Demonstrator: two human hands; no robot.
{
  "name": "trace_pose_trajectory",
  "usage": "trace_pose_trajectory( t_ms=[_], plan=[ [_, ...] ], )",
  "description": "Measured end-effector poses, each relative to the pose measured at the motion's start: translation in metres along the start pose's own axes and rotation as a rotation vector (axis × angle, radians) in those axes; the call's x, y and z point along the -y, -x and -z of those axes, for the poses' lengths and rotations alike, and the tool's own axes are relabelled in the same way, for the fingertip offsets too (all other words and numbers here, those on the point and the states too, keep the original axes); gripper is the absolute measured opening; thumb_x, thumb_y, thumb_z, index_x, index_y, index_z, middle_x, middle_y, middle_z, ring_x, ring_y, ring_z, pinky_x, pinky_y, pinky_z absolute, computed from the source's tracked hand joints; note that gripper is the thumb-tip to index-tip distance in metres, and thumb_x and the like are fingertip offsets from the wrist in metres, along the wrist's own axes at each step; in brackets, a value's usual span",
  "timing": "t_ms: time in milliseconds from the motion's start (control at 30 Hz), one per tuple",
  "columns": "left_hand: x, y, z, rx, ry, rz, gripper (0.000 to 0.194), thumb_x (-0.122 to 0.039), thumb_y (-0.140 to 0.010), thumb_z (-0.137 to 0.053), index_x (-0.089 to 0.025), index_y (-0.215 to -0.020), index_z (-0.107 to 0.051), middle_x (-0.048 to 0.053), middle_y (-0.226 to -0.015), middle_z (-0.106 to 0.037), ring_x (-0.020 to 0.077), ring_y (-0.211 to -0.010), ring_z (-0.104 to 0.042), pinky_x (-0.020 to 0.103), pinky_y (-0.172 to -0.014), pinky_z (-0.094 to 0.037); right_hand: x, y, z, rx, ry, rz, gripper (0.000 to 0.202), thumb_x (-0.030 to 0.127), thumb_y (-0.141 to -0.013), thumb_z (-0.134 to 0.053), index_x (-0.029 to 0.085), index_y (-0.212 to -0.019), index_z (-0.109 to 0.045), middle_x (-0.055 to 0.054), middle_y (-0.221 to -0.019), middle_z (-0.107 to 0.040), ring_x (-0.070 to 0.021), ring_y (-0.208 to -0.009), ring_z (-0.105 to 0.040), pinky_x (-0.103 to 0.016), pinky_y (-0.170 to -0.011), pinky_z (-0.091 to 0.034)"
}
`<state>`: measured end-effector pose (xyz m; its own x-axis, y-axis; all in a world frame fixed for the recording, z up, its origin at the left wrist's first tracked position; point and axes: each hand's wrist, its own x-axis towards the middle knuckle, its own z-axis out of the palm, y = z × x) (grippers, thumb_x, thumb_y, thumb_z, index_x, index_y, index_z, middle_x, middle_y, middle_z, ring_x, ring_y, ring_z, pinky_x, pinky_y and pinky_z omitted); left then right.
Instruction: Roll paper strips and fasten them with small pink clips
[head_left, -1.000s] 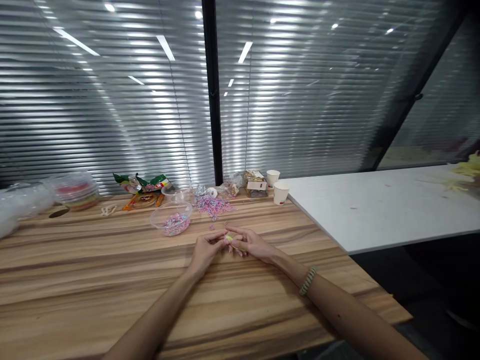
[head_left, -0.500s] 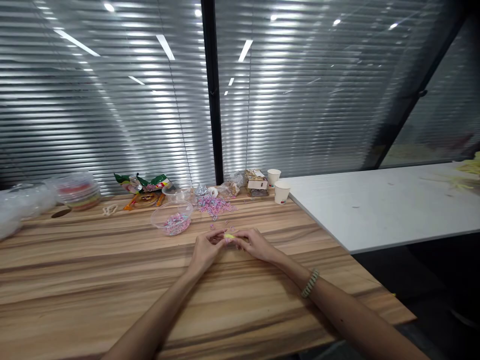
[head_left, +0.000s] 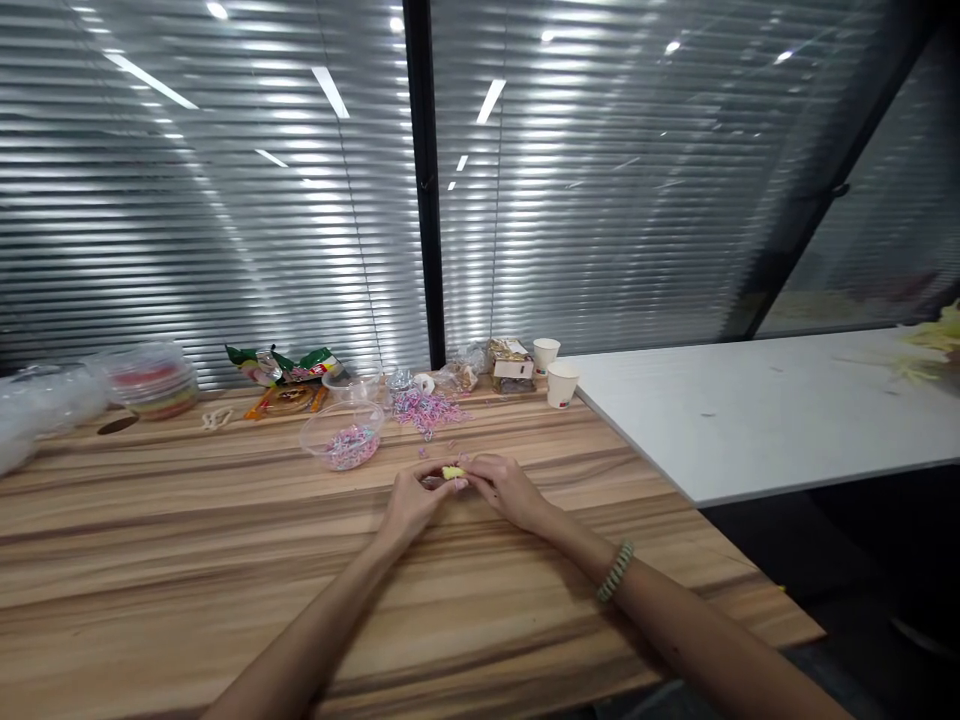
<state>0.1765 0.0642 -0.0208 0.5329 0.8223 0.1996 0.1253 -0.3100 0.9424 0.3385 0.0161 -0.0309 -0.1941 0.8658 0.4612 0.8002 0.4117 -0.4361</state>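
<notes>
Close together over the wooden table (head_left: 187, 560), both hands pinch a small, fuzzy-looking yellow piece (head_left: 453, 472); its exact kind is too small to make out. My left hand (head_left: 414, 498) has its fingers curled round the piece from the left. From the right, my right hand (head_left: 508, 488) grips it between thumb and fingers, a beaded green bracelet (head_left: 616, 571) on that wrist. Just beyond the hands lies a loose pile of pink, purple and blue bits (head_left: 426, 408). A clear plastic bowl (head_left: 309, 440) to the left holds more such bits.
Two paper cups (head_left: 562, 386) stand by a small box (head_left: 512, 360) at the back. Snack packets (head_left: 289, 368), stacked clear tubs (head_left: 150, 380) and a plastic bag (head_left: 56, 400) line the back left. A white table (head_left: 757, 420) adjoins on the right, with yellow material (head_left: 934, 340) at its far end.
The yellow piece has turned slightly between the fingers and shows more of its surface. Both hands stay nearly in place, and the view has shifted a little.
</notes>
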Motion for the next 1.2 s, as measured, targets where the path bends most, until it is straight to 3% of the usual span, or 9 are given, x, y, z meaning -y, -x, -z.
trace_pose_trajectory(
  t_ms=[200,367,533,633,767,867,1067,1200],
  plan=[
    [-0.005,0.002,-0.001,0.002,0.050,-0.009,0.041,-0.035,-0.062,-0.063,-0.011,-0.095,-0.062,0.009,-0.094,-0.062,0.0184,-0.085,-0.057,0.026,-0.075,-0.045,0.002,0.000,0.000,-0.033,-0.016,-0.010,0.040,0.038,-0.076,-0.023,0.023,-0.096,-0.055,0.002,-0.099,-0.053,0.0089,-0.089,-0.045,-0.003,-0.081,-0.036],
    [-0.002,0.003,-0.004,0.042,0.019,-0.026,0.036,-0.036,-0.063,-0.062,-0.011,-0.089,-0.064,0.009,-0.089,-0.063,0.0185,-0.081,-0.057,0.025,-0.072,-0.044,0.006,0.001,-0.001,-0.050,-0.048,-0.046,0.043,0.040,-0.075,-0.024,0.017,-0.088,-0.059,-0.001,-0.089,-0.056,0.0088,-0.078,-0.045,-0.003,-0.073,-0.034],
    [-0.003,0.003,-0.005,0.056,-0.049,-0.019,0.036,-0.039,-0.071,-0.053,-0.014,-0.094,-0.064,0.007,-0.089,-0.063,0.0176,-0.079,-0.057,0.024,-0.070,-0.043,0.012,0.000,0.002,-0.114,-0.170,-0.228,0.045,0.044,-0.074,-0.026,0.019,-0.093,-0.058,0.001,-0.094,-0.056,0.0083,-0.080,-0.047,-0.003,-0.075,-0.034],
    [-0.010,0.004,-0.004,0.031,-0.175,-0.015,0.034,-0.041,-0.075,-0.047,-0.015,-0.081,-0.067,0.006,-0.077,-0.064,0.0161,-0.068,-0.056,0.023,-0.063,-0.041,0.011,-0.002,0.004,-0.121,-0.228,-0.347,0.048,0.049,-0.072,-0.027,0.020,-0.092,-0.058,0.001,-0.089,-0.057,0.0081,-0.073,-0.046,-0.003,-0.070,-0.032],
    [-0.023,0.012,-0.007,-0.018,-0.302,-0.256,0.025,-0.034,-0.075,-0.048,-0.017,-0.078,-0.067,0.005,-0.077,-0.062,0.0164,-0.075,-0.054,0.025,-0.073,-0.040,0.008,-0.006,0.007,-0.143,-0.288,-0.467,0.055,0.056,-0.068,-0.030,0.017,-0.092,-0.059,0.000,-0.089,-0.058,0.0071,-0.070,-0.045,-0.002,-0.066,-0.031],
    [-0.027,0.017,-0.009,0.001,-0.219,-0.376,0.019,-0.029,-0.073,-0.052,-0.017,-0.075,-0.066,0.007,-0.087,-0.061,0.0182,-0.088,-0.051,0.027,-0.084,-0.036,0.010,-0.007,0.010,-0.109,-0.344,-0.493,0.057,0.058,-0.066,-0.030,0.016,-0.091,-0.059,0.000,-0.092,-0.057,0.0059,-0.074,-0.047,-0.002,-0.066,-0.032],
    [-0.022,0.013,-0.009,0.103,0.111,-0.079,0.023,-0.033,-0.074,-0.049,-0.013,-0.068,-0.058,0.006,-0.073,-0.058,0.0143,-0.074,-0.052,0.023,-0.071,-0.038,0.017,-0.004,0.009,-0.137,-0.318,-0.504,0.054,0.057,-0.067,-0.030,0.017,-0.090,-0.059,0.001,-0.089,-0.057,0.0071,-0.070,-0.045,-0.003,-0.068,-0.034],
    [-0.015,0.005,-0.008,0.106,0.618,0.195,0.021,-0.028,-0.074,-0.044,-0.013,-0.059,-0.045,0.001,-0.059,-0.049,0.0102,-0.060,-0.048,0.024,-0.069,-0.041,0.013,0.000,0.000,-0.203,-0.233,-0.295,0.047,0.048,-0.072,-0.028,0.017,-0.092,-0.058,-0.001,-0.093,-0.056,0.0069,-0.080,-0.046,-0.004,-0.075,-0.036]
  ],
)
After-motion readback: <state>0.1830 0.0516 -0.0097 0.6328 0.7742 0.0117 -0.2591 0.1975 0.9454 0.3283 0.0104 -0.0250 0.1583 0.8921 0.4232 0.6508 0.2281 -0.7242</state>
